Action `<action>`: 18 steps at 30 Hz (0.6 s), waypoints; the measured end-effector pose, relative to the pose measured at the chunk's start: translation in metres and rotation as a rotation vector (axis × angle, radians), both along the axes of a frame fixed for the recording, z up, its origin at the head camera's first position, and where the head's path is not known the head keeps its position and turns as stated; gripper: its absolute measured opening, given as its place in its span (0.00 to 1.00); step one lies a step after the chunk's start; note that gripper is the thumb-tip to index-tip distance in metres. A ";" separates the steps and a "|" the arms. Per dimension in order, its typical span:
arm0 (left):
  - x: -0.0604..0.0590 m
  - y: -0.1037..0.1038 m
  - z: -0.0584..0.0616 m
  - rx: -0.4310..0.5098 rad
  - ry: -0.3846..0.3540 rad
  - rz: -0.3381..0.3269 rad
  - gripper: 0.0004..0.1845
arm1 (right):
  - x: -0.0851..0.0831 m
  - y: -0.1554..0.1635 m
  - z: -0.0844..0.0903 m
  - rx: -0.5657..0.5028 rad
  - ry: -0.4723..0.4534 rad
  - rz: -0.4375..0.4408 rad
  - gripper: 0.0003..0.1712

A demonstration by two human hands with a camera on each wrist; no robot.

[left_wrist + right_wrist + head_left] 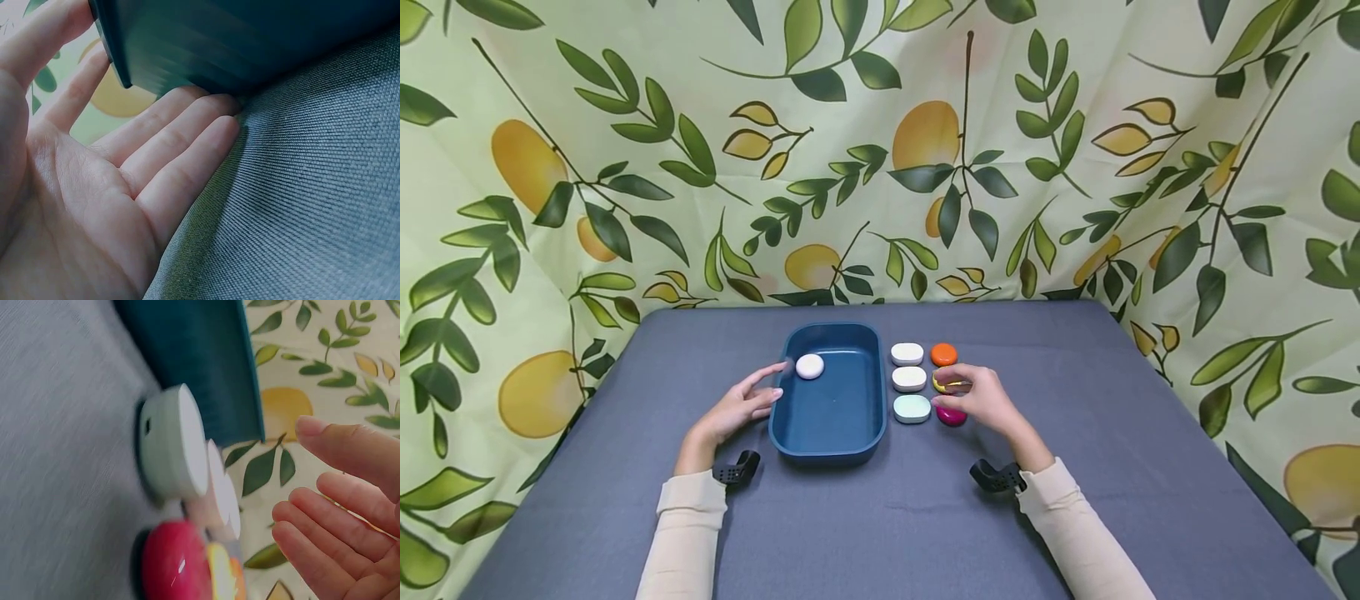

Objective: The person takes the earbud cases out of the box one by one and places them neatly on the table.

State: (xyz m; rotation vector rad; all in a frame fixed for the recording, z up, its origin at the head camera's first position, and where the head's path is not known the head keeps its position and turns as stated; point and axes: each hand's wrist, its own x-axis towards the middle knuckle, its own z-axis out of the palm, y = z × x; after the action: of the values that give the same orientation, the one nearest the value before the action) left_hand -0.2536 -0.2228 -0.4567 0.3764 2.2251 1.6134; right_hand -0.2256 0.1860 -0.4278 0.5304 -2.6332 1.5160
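Observation:
My left hand (pixel 737 412) rests with extended fingers at the left side of a dark blue bin (pixel 829 456). In the left wrist view its thumb and a finger touch the bin's rim, while the other fingers lie low along the wall. Inside the bin, near its left wall, sits a round white object (pixel 809 367). Above the round yellow object (pixel 937 383) and the magenta one (pixel 951 418) hovers my right hand (pixel 981 400), fingers loosely spread and nothing held. It partly hides both in the head view. A pale mint oval case (pixel 169 445) stands close by.
Two white oval cases (pixel 907 354) line up behind the mint one, right of the bin. A round orange object (pixel 943 354) sits at the back of the coloured column. Grey-blue cloth (pixel 917 517) covers the table, and a leaf-patterned curtain (pixel 865 150) hangs behind it.

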 end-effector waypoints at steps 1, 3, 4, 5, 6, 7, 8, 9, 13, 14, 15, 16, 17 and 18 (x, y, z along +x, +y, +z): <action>0.000 0.000 0.000 -0.001 0.000 0.002 0.33 | -0.001 -0.003 0.001 -0.006 -0.002 0.006 0.25; 0.000 -0.001 -0.001 -0.003 -0.002 0.005 0.33 | -0.003 -0.011 0.005 -0.012 0.000 0.016 0.25; 0.000 -0.001 -0.001 -0.003 -0.001 0.006 0.33 | -0.004 -0.015 0.007 -0.012 0.002 0.019 0.24; 0.001 -0.001 -0.001 -0.002 -0.002 0.008 0.33 | -0.005 -0.020 0.009 -0.016 0.003 0.024 0.24; 0.001 -0.001 -0.002 -0.002 -0.002 0.010 0.33 | -0.007 -0.025 0.011 -0.013 0.007 0.029 0.24; 0.001 0.000 -0.002 -0.002 0.000 0.008 0.33 | -0.007 -0.029 0.014 -0.015 0.008 0.036 0.24; 0.001 0.000 -0.002 0.000 -0.001 0.007 0.33 | -0.009 -0.034 0.016 -0.014 0.008 0.044 0.24; 0.001 0.000 -0.002 0.001 -0.002 0.008 0.33 | -0.010 -0.039 0.018 -0.018 0.008 0.055 0.24; 0.000 0.000 -0.001 -0.002 -0.002 0.008 0.33 | -0.015 -0.057 0.025 -0.026 -0.004 0.098 0.26; 0.001 0.000 -0.001 -0.003 -0.004 0.011 0.33 | -0.017 -0.061 0.027 -0.026 -0.008 0.106 0.26; 0.001 0.001 -0.001 -0.007 -0.001 0.009 0.33 | -0.018 -0.065 0.028 -0.030 -0.013 0.113 0.27; 0.001 0.001 -0.001 -0.008 0.001 0.008 0.33 | -0.020 -0.069 0.029 -0.023 -0.013 0.116 0.26; 0.001 0.001 -0.001 -0.009 0.001 0.007 0.33 | -0.021 -0.074 0.030 -0.021 -0.016 0.120 0.26; 0.001 0.001 -0.001 -0.007 0.000 0.008 0.33 | -0.023 -0.078 0.031 -0.017 -0.017 0.123 0.26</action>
State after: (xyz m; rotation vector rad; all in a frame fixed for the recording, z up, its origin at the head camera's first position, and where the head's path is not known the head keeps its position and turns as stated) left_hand -0.2529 -0.2217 -0.4573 0.3658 2.2346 1.6091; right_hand -0.2485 0.1083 -0.3971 0.6934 -2.6425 1.5816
